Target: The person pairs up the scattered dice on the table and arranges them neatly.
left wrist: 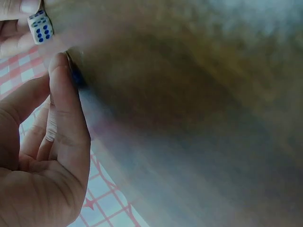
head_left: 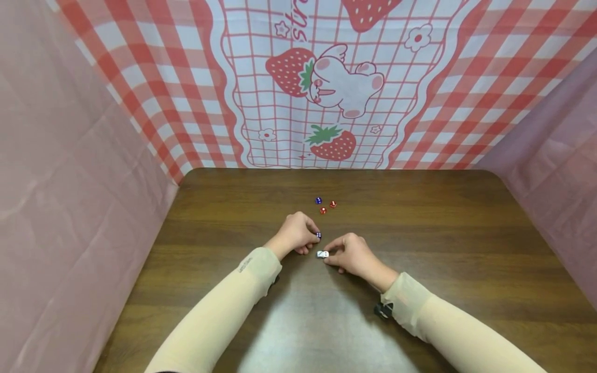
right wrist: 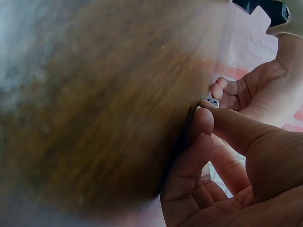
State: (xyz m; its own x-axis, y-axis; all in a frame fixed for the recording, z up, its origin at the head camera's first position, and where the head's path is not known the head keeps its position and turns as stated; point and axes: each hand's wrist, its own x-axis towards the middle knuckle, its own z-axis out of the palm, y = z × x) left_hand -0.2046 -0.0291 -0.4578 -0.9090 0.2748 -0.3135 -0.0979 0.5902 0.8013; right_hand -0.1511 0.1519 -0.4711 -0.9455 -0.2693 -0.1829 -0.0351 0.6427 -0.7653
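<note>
My left hand (head_left: 297,233) pinches a dark blue die (head_left: 318,235) with white pips between thumb and forefinger, low over the table. In the left wrist view only a blurred blue edge of this die (left wrist: 76,75) shows beside the fingertip. Nearer to me, two white dice (head_left: 322,254) sit side by side. The right hand (head_left: 353,255) has thumb and forefinger on the right one. Blue pips mark the white dice (left wrist: 40,29) in the left wrist view. A white die (right wrist: 212,102) also shows past the thumb in the right wrist view.
Farther back on the brown wooden table (head_left: 233,207) lie a blue die (head_left: 318,200) and two red dice (head_left: 323,210). A red-and-white strawberry cloth (head_left: 289,114) hangs at the table's back edge, with pink cloth (head_left: 70,181) at the sides.
</note>
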